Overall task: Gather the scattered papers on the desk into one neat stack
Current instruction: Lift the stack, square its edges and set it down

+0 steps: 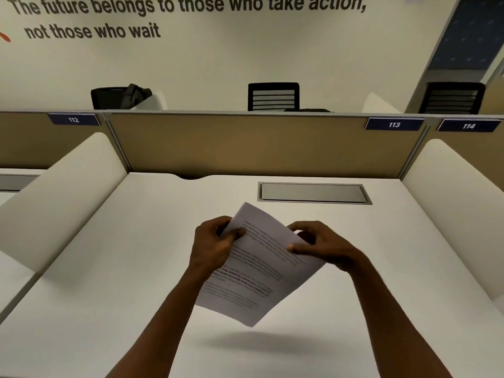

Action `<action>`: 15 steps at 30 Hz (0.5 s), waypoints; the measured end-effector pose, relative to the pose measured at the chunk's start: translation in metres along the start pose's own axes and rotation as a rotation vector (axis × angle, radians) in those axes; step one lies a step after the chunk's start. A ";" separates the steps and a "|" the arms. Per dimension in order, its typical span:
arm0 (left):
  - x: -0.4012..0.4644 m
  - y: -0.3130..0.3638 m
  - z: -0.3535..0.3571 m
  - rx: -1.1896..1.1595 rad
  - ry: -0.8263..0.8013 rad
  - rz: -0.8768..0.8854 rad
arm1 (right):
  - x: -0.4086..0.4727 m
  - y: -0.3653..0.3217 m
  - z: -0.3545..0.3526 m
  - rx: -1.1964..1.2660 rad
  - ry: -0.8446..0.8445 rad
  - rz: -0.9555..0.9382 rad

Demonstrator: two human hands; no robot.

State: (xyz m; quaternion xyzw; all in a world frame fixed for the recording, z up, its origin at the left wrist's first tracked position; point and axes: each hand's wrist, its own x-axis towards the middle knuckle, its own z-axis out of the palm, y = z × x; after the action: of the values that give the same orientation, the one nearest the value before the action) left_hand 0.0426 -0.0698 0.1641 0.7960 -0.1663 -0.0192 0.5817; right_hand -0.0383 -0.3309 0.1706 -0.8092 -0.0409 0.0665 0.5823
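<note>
Hands: both bare hands pinch one sheaf of white printed papers [261, 268] in the air above the white tabletop [109, 268].
Left hand [214, 241]: thumb on the printed face, other fingers behind the sheaf's upper left edge.
Right hand [317, 245]: thumb and fingers closed on the upper right edge.
Long axis: tilted, running from the far corner between the hands down to a near corner that points toward the person.
Position: the sheaf hangs mostly below and between the hands, clear of the tabletop, with its shadow beneath.
Look: black text lines, slightly bowed, edges roughly aligned; sheet count unclear.
Beyond: grey rectangular metal cable hatch [313, 192] set in the tabletop.
</note>
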 end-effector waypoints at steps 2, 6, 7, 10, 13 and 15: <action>-0.001 -0.005 -0.008 -0.153 0.038 -0.090 | -0.009 0.013 -0.009 0.252 0.059 -0.008; 0.001 -0.023 -0.018 -0.456 0.103 -0.323 | -0.016 0.053 0.016 0.484 -0.001 0.101; 0.001 -0.027 -0.018 -0.519 0.113 -0.383 | -0.017 0.059 0.030 0.449 -0.010 0.131; 0.000 -0.046 -0.014 -0.629 0.152 -0.560 | -0.019 0.065 0.070 0.487 0.053 0.137; -0.002 -0.072 -0.008 -0.646 0.191 -0.698 | -0.015 0.072 0.093 0.440 0.246 0.181; -0.004 -0.089 -0.005 -0.586 0.214 -0.755 | -0.011 0.083 0.103 0.428 0.278 0.203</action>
State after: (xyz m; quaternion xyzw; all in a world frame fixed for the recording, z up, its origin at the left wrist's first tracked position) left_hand 0.0611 -0.0399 0.0825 0.6010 0.2070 -0.1927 0.7475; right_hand -0.0662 -0.2627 0.0608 -0.6689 0.1359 0.0198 0.7306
